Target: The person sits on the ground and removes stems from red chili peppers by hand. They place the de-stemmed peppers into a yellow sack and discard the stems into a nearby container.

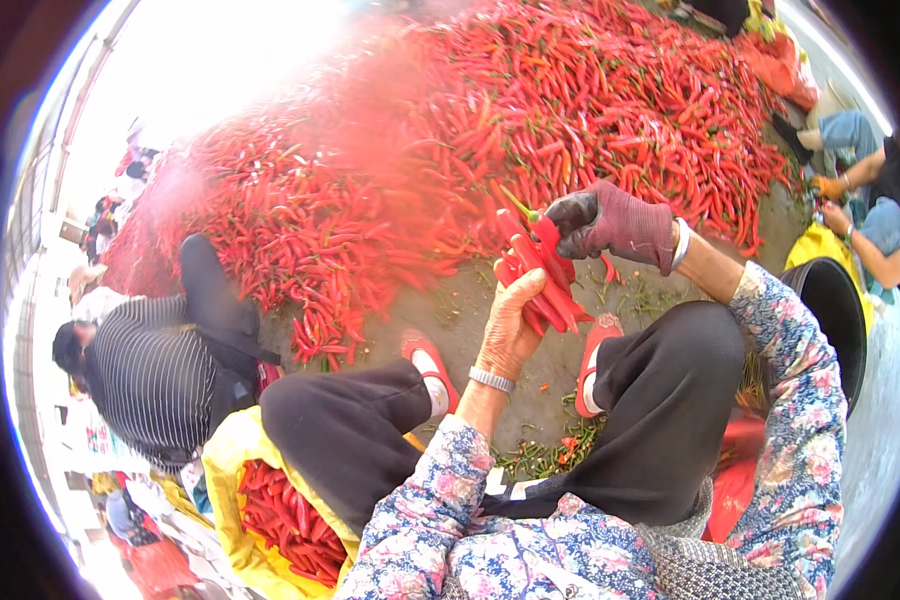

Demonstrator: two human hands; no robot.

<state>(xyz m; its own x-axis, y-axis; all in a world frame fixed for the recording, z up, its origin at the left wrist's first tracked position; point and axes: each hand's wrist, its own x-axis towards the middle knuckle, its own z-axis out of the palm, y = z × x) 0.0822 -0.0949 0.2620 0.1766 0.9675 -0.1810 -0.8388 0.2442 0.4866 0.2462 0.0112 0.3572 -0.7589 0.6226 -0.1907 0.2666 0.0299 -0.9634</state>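
Observation:
My bare left hand grips a bundle of several long red chili peppers, its thumb lying across them. A metal watch band circles that wrist. Against the top of the bundle, my right hand, in a maroon work glove with dark fingertips, pinches a red chili with a green stem. Both hands are in front of my knees, above the floor. Green stems lie scattered between my feet.
A large heap of red chilies spreads ahead. By my left knee, a yellow sack holds chilies. A black bucket stands at right. A person in a striped top bends at left; another person sits at right.

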